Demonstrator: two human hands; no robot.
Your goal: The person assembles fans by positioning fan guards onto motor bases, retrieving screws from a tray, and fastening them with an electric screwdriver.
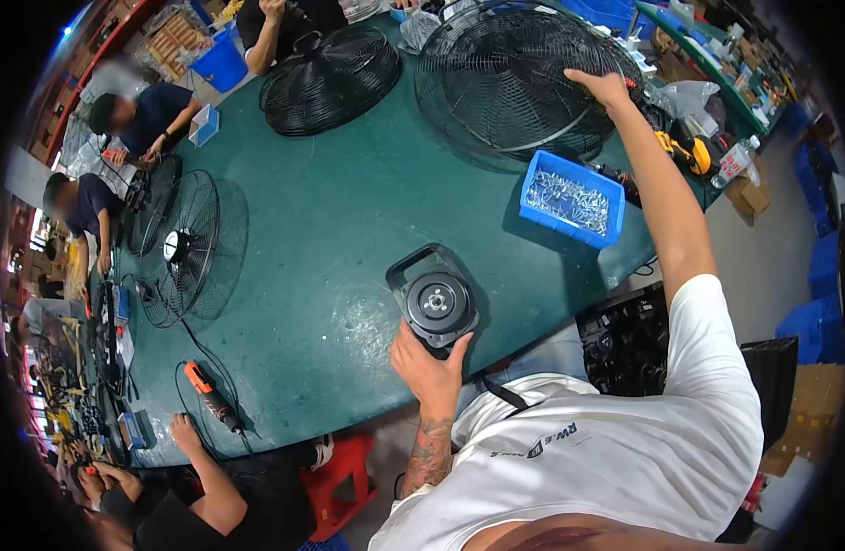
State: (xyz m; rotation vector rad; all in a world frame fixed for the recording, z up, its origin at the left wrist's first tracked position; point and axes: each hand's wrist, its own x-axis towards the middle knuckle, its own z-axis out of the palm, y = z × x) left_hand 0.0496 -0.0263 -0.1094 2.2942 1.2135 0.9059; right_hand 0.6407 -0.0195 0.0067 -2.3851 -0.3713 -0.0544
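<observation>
Near the table's front edge, my left hand [426, 362] grips a round black fan motor [438, 302]. A looped black handle [421, 261] rises at the motor's far side, and a silver hub shows in the middle of its face. My fingers are partly hidden beneath the housing, with the thumb along its right side. Stretched far forward, my right hand [606, 89] is over the right part of a stack of black wire fan guards [505, 83]. Its thumb is spread out; the other fingers are mostly hidden, so contact is unclear.
A blue bin of screws [569, 200] stands on the green table [321, 239]. Beyond it are a yellow power drill [693, 151] and a bottle [737, 158]. More guards [331, 81], a fan [179, 248] and an orange screwdriver [211, 395] lie around. Several co-workers sit along the table.
</observation>
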